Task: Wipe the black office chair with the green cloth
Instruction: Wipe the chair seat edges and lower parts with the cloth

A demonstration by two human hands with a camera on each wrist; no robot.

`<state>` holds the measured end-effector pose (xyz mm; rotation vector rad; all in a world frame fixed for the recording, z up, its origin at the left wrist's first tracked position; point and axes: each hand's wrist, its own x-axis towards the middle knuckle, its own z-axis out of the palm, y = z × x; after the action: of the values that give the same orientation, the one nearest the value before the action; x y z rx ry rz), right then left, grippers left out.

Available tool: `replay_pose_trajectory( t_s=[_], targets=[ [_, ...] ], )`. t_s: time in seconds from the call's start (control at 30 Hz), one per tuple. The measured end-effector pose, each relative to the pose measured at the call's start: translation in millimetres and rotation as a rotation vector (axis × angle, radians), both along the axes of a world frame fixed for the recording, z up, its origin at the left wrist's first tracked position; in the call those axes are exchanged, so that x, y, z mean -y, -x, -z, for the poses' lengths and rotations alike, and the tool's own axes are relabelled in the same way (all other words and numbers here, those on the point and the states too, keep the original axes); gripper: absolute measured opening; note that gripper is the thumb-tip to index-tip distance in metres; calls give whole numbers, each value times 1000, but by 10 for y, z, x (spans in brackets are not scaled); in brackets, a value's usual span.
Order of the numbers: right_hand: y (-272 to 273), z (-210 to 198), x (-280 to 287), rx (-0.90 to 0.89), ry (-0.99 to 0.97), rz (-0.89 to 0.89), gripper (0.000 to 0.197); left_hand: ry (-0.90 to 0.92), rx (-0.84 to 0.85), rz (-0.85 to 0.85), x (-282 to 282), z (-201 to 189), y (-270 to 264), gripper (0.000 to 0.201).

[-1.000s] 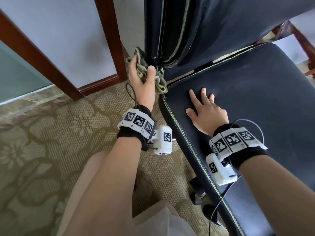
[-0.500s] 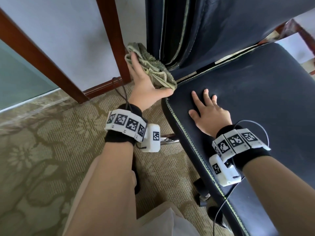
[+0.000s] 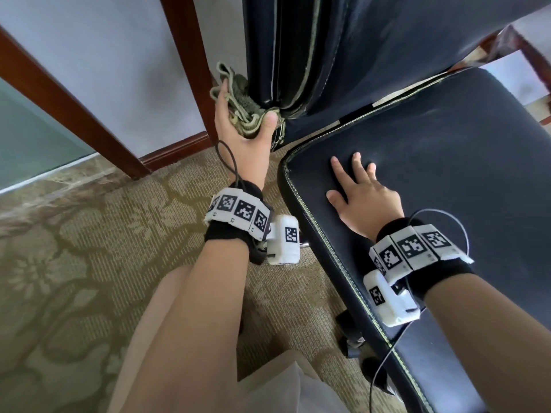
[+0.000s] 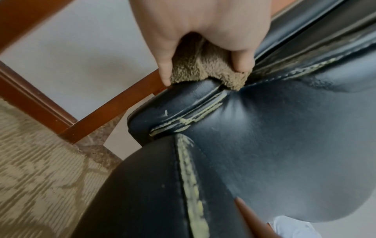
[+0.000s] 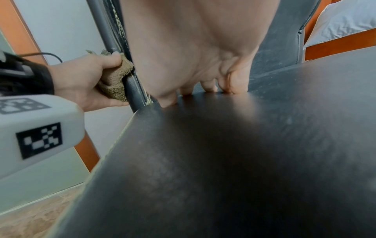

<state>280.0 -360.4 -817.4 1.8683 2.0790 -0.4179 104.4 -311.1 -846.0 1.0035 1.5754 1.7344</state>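
The black office chair [image 3: 447,174] fills the right half of the head view, its backrest [image 3: 343,40] upright and its seat worn along pale stitching. My left hand [image 3: 241,120] grips the bunched green cloth [image 3: 241,105] and presses it against the lower left edge of the backrest. In the left wrist view, thumb and fingers pinch the cloth [image 4: 203,67] just above the backrest's bottom corner [image 4: 173,104]. My right hand [image 3: 360,195] lies flat with spread fingers on the seat's front left part; its fingertips [image 5: 207,87] touch the leather. The right wrist view also catches the left hand [image 5: 85,80] with the cloth [image 5: 114,80].
A wall with red-brown wooden trim [image 3: 74,108] and skirting [image 3: 176,150] stands close behind the chair's left side. Patterned beige carpet [image 3: 74,278] covers the floor. The chair's base and casters [image 3: 354,338] show under the seat edge. My leg [image 3: 185,353] is at the bottom.
My left hand has moved the cloth along the backrest's left edge, out toward the seat corner half a second ago, now back against the backrest's lower edge. The right hand stays flat on the seat.
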Motion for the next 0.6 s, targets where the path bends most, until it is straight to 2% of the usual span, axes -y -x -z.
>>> replay_pose_trajectory(
  t_s=[0.2, 0.37, 0.5, 0.6],
  targets=[
    [-3, 21, -17, 3, -8, -3, 56, 22, -62, -39, -30, 37, -36, 62],
    [-13, 17, -31, 1, 1, -6, 56, 48, -102, -71, -72, 163, -16, 66],
    [-2, 8, -40, 11, 9, -8, 56, 118, -131, -26, -31, 285, 7, 64],
    [-4, 3, -37, 15, 8, -13, 56, 91, -181, 1, -6, 328, 27, 69]
  ],
)
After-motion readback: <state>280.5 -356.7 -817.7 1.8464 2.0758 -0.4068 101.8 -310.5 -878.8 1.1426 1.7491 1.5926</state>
